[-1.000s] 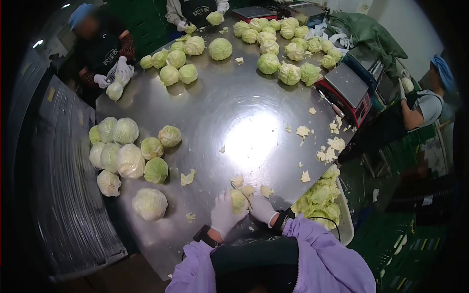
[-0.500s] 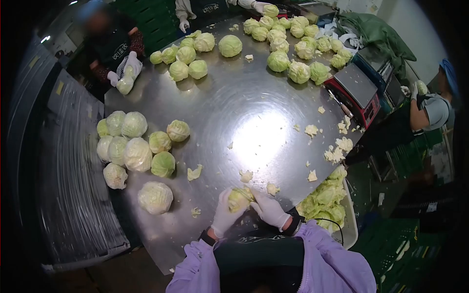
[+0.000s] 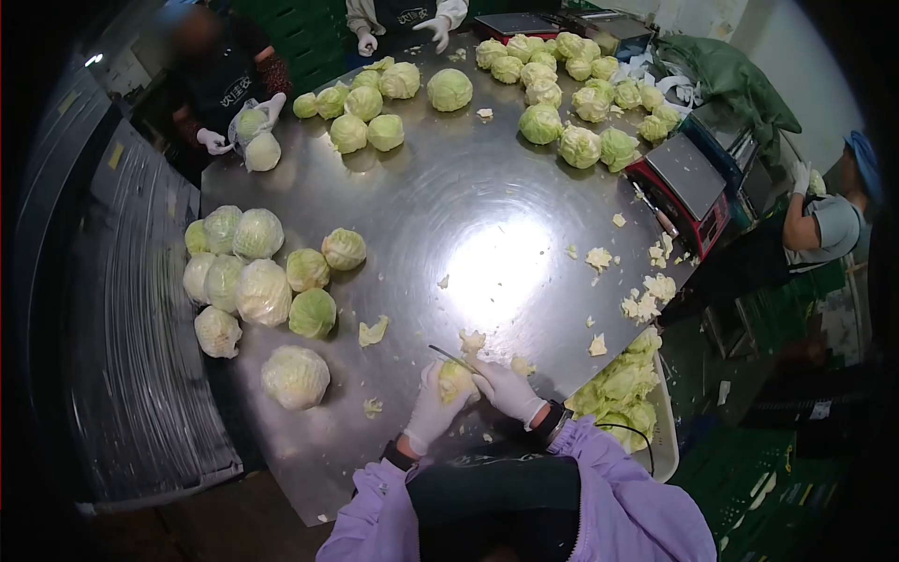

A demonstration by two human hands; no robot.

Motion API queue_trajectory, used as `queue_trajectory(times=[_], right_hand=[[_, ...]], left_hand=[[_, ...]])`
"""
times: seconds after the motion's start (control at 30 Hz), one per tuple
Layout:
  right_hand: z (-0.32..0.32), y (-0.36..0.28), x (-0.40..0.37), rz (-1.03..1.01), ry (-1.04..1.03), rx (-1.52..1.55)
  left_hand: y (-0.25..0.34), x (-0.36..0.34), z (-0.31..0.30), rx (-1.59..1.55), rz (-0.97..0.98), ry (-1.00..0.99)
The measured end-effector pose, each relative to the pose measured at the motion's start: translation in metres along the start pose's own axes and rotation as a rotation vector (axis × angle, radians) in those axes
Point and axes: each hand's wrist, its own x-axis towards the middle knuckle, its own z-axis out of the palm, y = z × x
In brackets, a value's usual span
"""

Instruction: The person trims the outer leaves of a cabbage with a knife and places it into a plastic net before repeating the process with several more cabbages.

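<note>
My left hand (image 3: 433, 412), in a white glove, is wrapped round a small pale cabbage (image 3: 455, 381) near the front edge of the metal table (image 3: 403, 206). My right hand (image 3: 508, 389), gloved too, grips a knife (image 3: 451, 356) whose thin dark blade points up and left over the top of the cabbage. The glove hides the knife's handle. Leaf scraps (image 3: 472, 342) lie just beyond my hands. To the left, a large pale cabbage (image 3: 296, 377) rests on the table.
Wrapped cabbages (image 3: 264, 293) are grouped at the left, more cabbages (image 3: 581, 146) at the back. A red scale (image 3: 691, 183) stands on the right edge. A white bin (image 3: 665, 426) holds leaves. Co-workers stand at the back left (image 3: 220, 75), back (image 3: 405, 19) and right (image 3: 805, 229).
The knife blade has swung up and now shows clearly above the cabbage. At the back left, the co-worker's bagged cabbages have shifted right. The back co-worker's hand has left the cabbage pile.
</note>
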Motion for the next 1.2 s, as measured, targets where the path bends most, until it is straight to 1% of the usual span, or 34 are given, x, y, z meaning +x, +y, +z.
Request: queue_trajectory(times=[0.03,0.1,0.23,0.3,0.33,0.4,0.43,0.5,0.53,0.57,0.6,0.63,0.67,0.7,0.73,0.77,0.8,0.83,0.9,0.93,1.0,1.13,1.2], right_hand=[[0.003,0.003,0.001,-0.002,0.000,-0.001],[0.009,0.010,0.001,-0.054,0.085,0.041],[0.009,0.012,0.008,-0.066,0.109,0.090],[0.003,0.009,0.012,0.315,-0.100,0.272],[0.009,0.015,0.009,0.307,-0.095,0.274],[0.026,0.035,0.000,0.191,0.061,0.264],[0.029,0.039,-0.002,0.187,0.050,0.268],[0.038,0.043,-0.009,0.080,0.151,0.220],[0.026,0.030,-0.012,0.060,0.154,0.102],[0.010,0.009,-0.013,0.052,0.142,0.102],[-0.006,-0.013,-0.014,0.009,0.133,-0.010],[-0.014,-0.026,-0.015,-0.033,0.128,-0.122],[-0.016,-0.028,-0.016,-0.180,0.169,-0.176],[-0.017,-0.032,-0.017,-0.177,0.171,-0.179],[-0.016,-0.037,-0.018,-0.227,0.161,-0.234],[-0.016,-0.042,-0.019,-0.276,0.150,-0.289],[-0.016,-0.047,-0.019,-0.193,0.053,-0.269],[-0.010,-0.045,-0.018,-0.187,0.054,-0.275],[0.005,-0.036,-0.014,-0.144,0.091,-0.224],[0.006,-0.036,-0.013,-0.145,0.084,-0.224],[0.007,-0.038,-0.009,-0.057,0.065,-0.286],[0.006,-0.040,-0.002,-0.072,0.113,-0.356],[0.008,-0.036,0.001,-0.108,0.172,-0.385]], left_hand=[[-0.001,0.001,0.000,0.000,0.001,0.003],[-0.005,0.001,0.000,-0.036,-0.029,-0.020],[-0.002,0.005,-0.004,-0.036,-0.017,-0.019],[-0.006,0.000,-0.005,-0.021,0.020,-0.046],[-0.007,-0.005,-0.005,-0.015,0.026,-0.043],[-0.010,-0.017,-0.009,-0.017,0.070,-0.068],[-0.014,-0.022,-0.012,-0.014,0.060,-0.060],[-0.027,-0.033,-0.022,-0.287,-0.102,-0.087],[-0.032,-0.036,-0.024,-0.287,-0.109,-0.075],[-0.035,-0.038,-0.026,-0.344,-0.175,-0.051],[-0.037,-0.039,-0.027,-0.401,-0.239,-0.032],[-0.031,-0.037,-0.029,-0.400,-0.240,-0.029],[-0.023,-0.034,-0.028,-0.267,-0.199,0.002],[-0.016,-0.031,-0.025,-0.137,-0.155,0.028],[-0.013,-0.029,-0.020,-0.143,-0.153,0.021],[-0.010,-0.027,-0.014,-0.286,-0.204,0.041],[-0.009,-0.025,-0.011,-0.428,-0.255,0.062],[-0.010,-0.023,-0.009,-0.434,-0.253,0.057],[-0.015,-0.022,-0.008,-0.192,-0.240,0.021],[-0.017,-0.021,-0.006,-0.195,-0.245,0.024],[-0.019,-0.018,-0.005,-0.133,-0.133,0.105],[-0.020,-0.012,-0.006,-0.092,-0.156,0.072],[-0.019,-0.008,-0.006,-0.071,-0.099,0.095]])
